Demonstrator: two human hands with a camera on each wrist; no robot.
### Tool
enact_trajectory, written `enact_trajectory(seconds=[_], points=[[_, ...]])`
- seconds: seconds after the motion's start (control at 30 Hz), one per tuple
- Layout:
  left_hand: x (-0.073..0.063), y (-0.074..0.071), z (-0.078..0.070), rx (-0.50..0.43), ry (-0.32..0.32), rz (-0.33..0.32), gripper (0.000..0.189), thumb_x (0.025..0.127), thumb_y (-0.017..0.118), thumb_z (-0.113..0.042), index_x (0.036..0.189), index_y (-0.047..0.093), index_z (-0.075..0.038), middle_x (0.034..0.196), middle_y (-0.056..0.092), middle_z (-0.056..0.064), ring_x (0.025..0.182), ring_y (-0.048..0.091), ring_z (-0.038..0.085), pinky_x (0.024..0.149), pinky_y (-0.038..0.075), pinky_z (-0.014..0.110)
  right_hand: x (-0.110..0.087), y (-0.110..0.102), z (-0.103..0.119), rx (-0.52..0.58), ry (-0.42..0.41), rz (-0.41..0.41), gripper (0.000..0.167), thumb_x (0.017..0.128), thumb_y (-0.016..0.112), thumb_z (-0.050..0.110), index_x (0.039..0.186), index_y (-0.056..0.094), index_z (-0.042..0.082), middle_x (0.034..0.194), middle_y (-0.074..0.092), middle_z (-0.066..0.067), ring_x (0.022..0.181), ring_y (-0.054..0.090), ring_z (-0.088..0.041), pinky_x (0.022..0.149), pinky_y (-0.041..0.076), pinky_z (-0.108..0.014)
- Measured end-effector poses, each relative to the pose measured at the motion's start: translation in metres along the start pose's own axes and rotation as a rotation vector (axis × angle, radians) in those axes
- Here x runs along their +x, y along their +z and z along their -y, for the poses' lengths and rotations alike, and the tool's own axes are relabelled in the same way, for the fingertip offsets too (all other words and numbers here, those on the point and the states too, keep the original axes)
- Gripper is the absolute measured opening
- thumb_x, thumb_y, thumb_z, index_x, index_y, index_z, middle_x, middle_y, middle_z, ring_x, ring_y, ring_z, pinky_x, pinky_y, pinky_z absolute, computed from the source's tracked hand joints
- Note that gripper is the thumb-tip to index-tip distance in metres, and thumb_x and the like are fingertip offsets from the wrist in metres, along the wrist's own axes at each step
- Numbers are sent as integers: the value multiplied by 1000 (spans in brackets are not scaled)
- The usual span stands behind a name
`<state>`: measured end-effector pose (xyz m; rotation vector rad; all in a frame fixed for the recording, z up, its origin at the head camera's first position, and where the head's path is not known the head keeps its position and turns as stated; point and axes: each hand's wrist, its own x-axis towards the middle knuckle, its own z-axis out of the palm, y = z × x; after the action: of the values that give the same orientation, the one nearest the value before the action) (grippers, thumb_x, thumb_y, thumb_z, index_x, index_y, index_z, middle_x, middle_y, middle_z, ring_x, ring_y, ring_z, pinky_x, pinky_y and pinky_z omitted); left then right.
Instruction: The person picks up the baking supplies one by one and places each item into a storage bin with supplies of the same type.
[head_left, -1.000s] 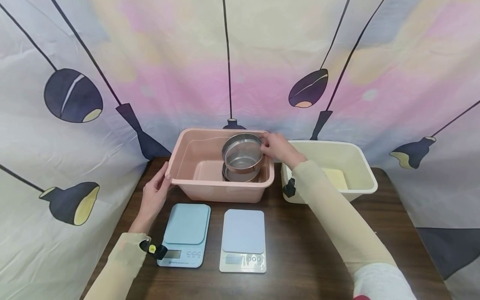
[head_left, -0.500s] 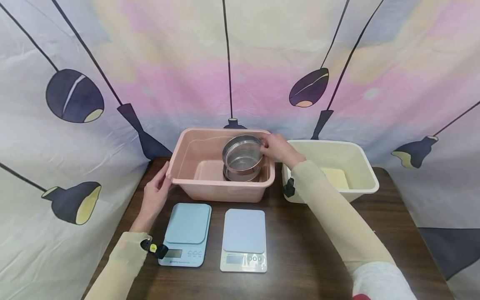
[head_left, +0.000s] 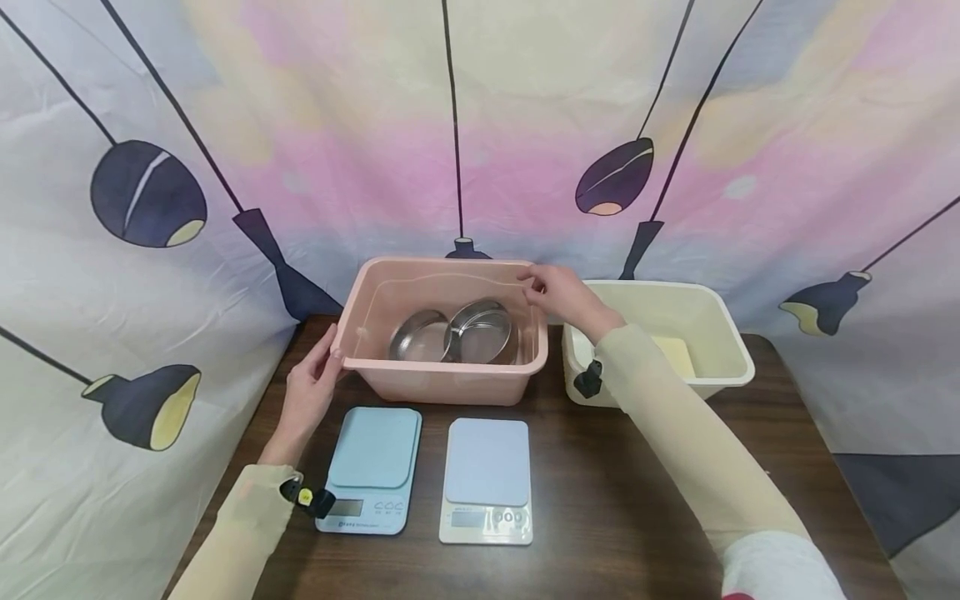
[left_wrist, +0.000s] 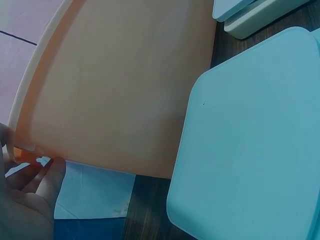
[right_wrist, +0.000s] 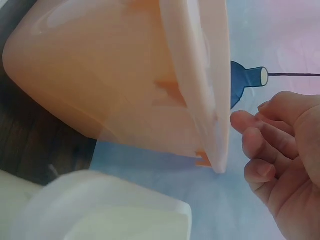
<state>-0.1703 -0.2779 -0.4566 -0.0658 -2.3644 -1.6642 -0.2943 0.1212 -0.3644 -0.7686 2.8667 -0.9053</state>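
Round metal sieves lie in a pink basin: one sieve toward the left, another sieve overlapping it on the right and leaning at a slant. My left hand grips the basin's left end; the left wrist view shows its fingers under the rim. Over the basin's right end hovers my right hand, holding nothing. Its fingers are loosely bent beside the rim in the right wrist view. The sieves are hidden from both wrist cameras.
A cream basin with a pale yellow thing inside stands right of the pink one, under my right forearm. Nearer me lie a light blue kitchen scale and a white kitchen scale on the dark wooden table. A printed cloth hangs behind.
My right hand has let go of the metal sieve it held at the basin's right. The sieves now lie lower, one farther left. That hand has shifted slightly right; the left hand stays put.
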Motion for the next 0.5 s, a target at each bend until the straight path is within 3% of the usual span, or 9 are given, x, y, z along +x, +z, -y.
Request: enact_trajectory(seconds=[0.17,0.33,0.5], points=[[-1,-1,-2,-3,-4,4,52,111,51,-16,160,39,-6,163,38,22,135,51,43,90,51,10,-11,-6,1,8,-29,-48,33,102,58,9,131,68,-3,99,74,-16,86,65,-28,76,55,-39],[-2,-1,-1,-10,2,-7,51,110,53,-16,159,41,-6,161,41,21,130,57,28,91,52,13,-22,-11,-1,5,-43,-67,31,103,60,9,130,69,-2,96,72,-14,83,63,-26,73,54,-38],[-2,-1,0,-34,6,-8,51,110,53,-16,159,42,-6,161,41,21,129,57,25,90,52,12,-36,-17,-3,-8,-49,-94,29,103,60,10,128,70,1,92,72,-12,79,62,-24,72,54,-38]])
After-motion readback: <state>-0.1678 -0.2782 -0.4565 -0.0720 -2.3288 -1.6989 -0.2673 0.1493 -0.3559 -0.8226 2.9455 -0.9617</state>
